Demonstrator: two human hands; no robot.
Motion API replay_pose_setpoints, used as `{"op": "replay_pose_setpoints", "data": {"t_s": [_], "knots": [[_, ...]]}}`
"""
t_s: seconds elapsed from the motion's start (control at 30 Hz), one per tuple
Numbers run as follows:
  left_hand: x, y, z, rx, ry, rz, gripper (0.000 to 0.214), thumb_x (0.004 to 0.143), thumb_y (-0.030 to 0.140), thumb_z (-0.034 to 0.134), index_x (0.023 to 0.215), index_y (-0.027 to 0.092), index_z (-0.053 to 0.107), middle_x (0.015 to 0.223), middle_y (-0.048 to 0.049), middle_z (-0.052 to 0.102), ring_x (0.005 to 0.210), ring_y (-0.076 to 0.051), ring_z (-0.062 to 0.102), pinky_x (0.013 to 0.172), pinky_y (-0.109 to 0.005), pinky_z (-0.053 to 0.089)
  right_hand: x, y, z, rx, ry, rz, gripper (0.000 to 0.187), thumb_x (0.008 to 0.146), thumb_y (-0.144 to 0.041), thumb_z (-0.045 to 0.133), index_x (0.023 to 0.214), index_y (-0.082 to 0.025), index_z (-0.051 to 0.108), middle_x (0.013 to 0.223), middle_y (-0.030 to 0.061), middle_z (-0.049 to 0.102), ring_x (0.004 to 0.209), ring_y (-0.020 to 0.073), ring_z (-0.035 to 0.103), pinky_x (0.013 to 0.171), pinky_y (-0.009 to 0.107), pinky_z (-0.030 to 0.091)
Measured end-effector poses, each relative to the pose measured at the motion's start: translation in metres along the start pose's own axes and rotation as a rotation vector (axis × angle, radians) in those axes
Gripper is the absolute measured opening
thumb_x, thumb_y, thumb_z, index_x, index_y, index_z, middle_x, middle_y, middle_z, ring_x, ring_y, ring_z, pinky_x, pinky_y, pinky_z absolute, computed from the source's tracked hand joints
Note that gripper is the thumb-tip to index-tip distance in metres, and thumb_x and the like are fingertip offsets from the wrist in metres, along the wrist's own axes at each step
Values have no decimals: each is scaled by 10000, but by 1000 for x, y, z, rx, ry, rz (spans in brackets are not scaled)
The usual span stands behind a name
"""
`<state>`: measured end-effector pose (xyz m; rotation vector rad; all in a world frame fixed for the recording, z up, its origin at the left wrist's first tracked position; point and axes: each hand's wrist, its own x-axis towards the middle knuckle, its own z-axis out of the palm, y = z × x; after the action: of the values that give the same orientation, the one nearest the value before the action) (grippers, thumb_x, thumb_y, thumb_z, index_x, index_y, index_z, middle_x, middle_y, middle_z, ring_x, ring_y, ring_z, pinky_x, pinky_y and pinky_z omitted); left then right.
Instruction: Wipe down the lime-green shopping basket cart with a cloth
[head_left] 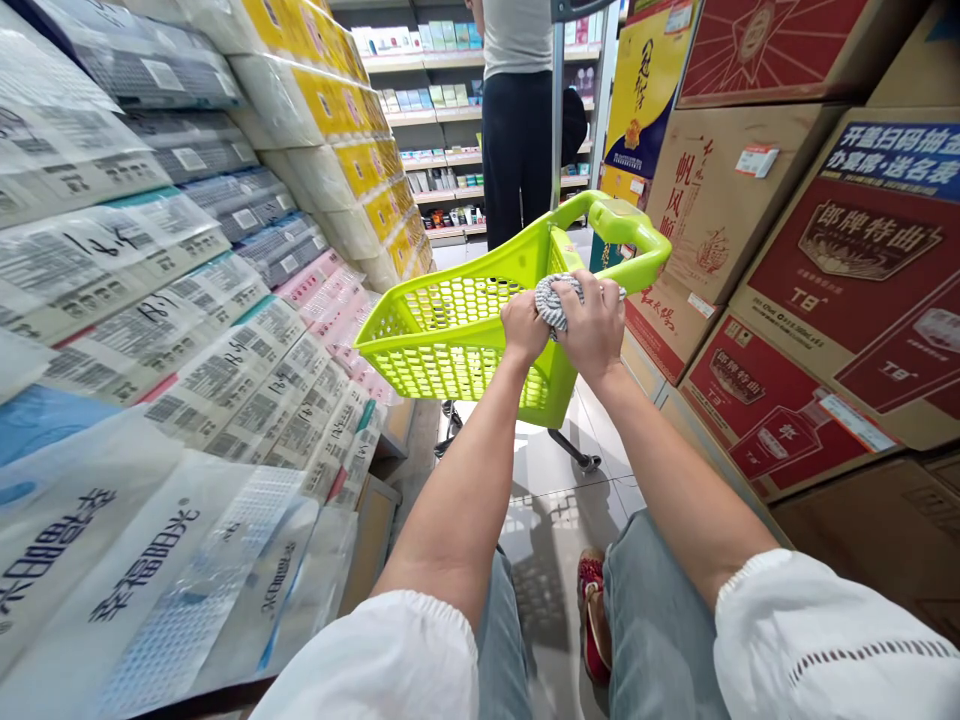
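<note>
A lime-green shopping cart point(450, 350) with a perforated basket stands at a slant in front of me. At its near rim I have a bunched grey-and-white striped cloth point(556, 302). My right hand point(592, 325) is closed over the cloth, and a bit of it sticks out past the fingers. Against the cloth's left side, my left hand point(525, 325) is closed in a fist; it seems to hold the cloth's other end, though its fingers hide what is inside. The cart's thick green handle point(634, 255) rises beyond my right hand.
Stacked packs of tissue point(202, 370) line the left side, with yellow-wrapped rolls point(330, 110) behind them. Cardboard cartons point(840, 250) are piled on the right. Ahead, a person in dark trousers point(517, 150) stands before stocked shelves point(442, 110). Tiled floor point(555, 520) runs between.
</note>
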<state>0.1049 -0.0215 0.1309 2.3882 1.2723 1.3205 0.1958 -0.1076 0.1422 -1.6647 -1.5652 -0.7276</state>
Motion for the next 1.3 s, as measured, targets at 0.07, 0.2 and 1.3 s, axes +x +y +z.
{"op": "replay_pose_setpoints", "data": {"t_s": [0.07,0.2,1.3], "knots": [[0,0,1,-28,28,17,324,948,354,405,767,221,638,880,-42,699,870,-199,598,766,-300,366,4,7,-7,-22,-1,22,350,905,-305,432,1224,-260,568,1350,100,487,1130,287,419,932,451,388],[0,4,2,-42,67,21,454,964,477,340,716,220,621,787,-38,672,813,-181,584,743,-297,350,14,29,-17,-47,78,119,358,912,-332,397,1219,-246,562,1344,109,473,1128,291,422,922,467,400],[6,6,-42,50,-17,-10,372,929,436,412,786,215,676,963,-57,680,997,-220,567,871,-335,390,16,24,-44,-48,86,106,365,874,-323,466,1223,-244,537,1305,112,467,1135,296,411,911,490,429]]}}
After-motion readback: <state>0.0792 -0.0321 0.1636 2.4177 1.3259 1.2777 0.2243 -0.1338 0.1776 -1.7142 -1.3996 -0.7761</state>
